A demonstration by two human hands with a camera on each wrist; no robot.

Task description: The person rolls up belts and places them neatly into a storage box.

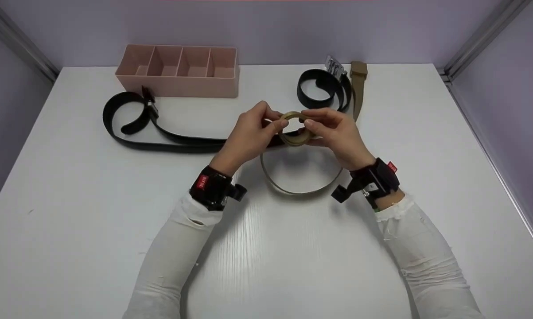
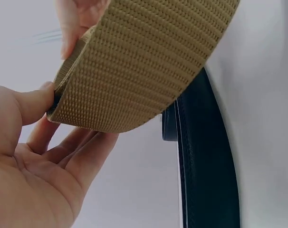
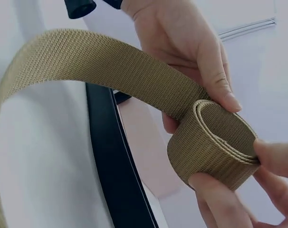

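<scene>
Lilac walls (image 1: pixel 266 26) with grey metal corner rails (image 1: pixel 479 40) enclose a white table (image 1: pixel 71 212) that fills most of the head view. On its far left stands a pink box (image 1: pixel 177 71) with four compartments; in front of it a long black belt (image 1: pixel 160 137) lies looped and runs toward the centre. At the far right a second black belt (image 1: pixel 321 88) lies coiled, its metal buckle (image 1: pixel 333 65) beside it. The tan belt (image 1: pixel 297 129) is at the table's centre: its rolled end is held just above the surface, its slack curves in a loop (image 1: pixel 299 188) on the table, and its tail reaches back beside the coiled black belt. Left hand (image 1: pixel 248 135) and right hand (image 1: pixel 337 133) both pinch the roll between thumb and fingers. White sleeves (image 1: pixel 177 248) and black wrist mounts (image 1: pixel 211 186) show.
</scene>
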